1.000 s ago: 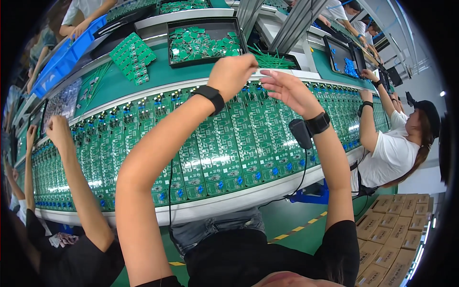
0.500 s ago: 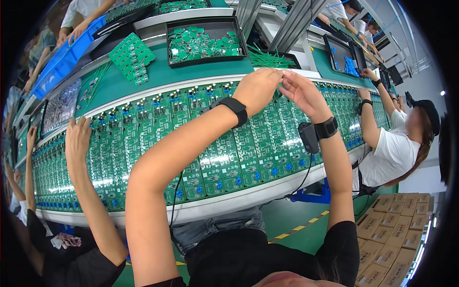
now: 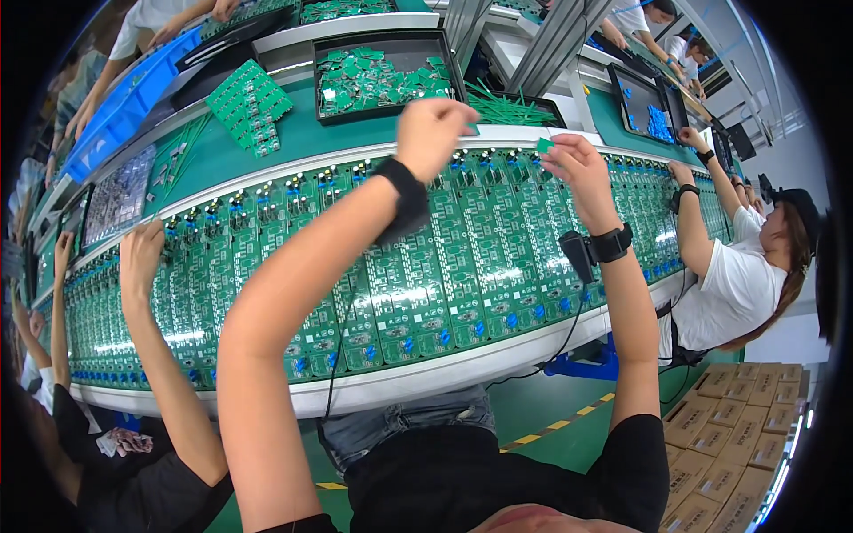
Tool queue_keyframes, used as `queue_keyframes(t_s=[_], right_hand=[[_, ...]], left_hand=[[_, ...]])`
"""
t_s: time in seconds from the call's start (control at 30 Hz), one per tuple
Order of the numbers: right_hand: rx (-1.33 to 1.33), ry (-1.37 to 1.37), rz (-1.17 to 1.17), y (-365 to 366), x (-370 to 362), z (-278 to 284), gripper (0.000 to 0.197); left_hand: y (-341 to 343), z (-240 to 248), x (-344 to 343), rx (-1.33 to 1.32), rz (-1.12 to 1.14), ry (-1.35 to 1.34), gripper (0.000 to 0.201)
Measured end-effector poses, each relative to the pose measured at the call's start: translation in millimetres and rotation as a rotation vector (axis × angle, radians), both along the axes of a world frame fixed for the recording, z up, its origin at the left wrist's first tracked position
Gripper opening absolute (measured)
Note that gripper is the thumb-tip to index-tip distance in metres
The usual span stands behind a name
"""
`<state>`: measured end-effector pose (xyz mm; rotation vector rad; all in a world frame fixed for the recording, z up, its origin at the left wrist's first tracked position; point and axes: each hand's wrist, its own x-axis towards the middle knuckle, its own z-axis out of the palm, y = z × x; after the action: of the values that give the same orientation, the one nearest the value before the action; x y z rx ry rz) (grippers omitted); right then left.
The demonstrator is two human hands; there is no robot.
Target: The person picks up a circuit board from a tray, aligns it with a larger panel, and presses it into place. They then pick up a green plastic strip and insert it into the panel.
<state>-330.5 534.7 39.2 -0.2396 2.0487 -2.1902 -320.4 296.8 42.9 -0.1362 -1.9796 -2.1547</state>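
Between the thumb and fingers of my right hand (image 3: 576,173) is a small green circuit board (image 3: 545,145), held up over the far edge of the board row. My left hand (image 3: 433,133) is raised to its left, near the front of the black tray. Its fingers are bent together in a pinch and a little blurred; what they hold is too small to make out. Below both hands runs a long row of large green circuit boards (image 3: 418,266), with blue parts along the near side and small upright components along the far side.
A black tray (image 3: 391,118) of small green boards lies beyond the row, beside green strips (image 3: 511,108) and panels of joined boards (image 3: 251,107). A co-worker's hand (image 3: 140,253) rests over the boards at left; another person (image 3: 742,266) works at right. Stacked cartons (image 3: 737,417) stand behind.
My hands were together over the far edge; now they are apart. The left has moved left and up, and the small green board shows in my right fingers.
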Motion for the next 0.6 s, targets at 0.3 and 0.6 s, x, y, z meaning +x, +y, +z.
queue_keyframes(t_s=[0.3,0.6], right_hand=[[0.349,0.119,-0.086,36.3,0.3,-19.5,0.02],[1.054,0.769,-0.037,26.5,4.1,-26.4,0.025]], left_hand=[[-113.5,6.4,-25.4,-0.858,0.571,0.059,0.023],[-129.9,-6.7,-31.6,-1.327,0.521,-0.001,0.02]])
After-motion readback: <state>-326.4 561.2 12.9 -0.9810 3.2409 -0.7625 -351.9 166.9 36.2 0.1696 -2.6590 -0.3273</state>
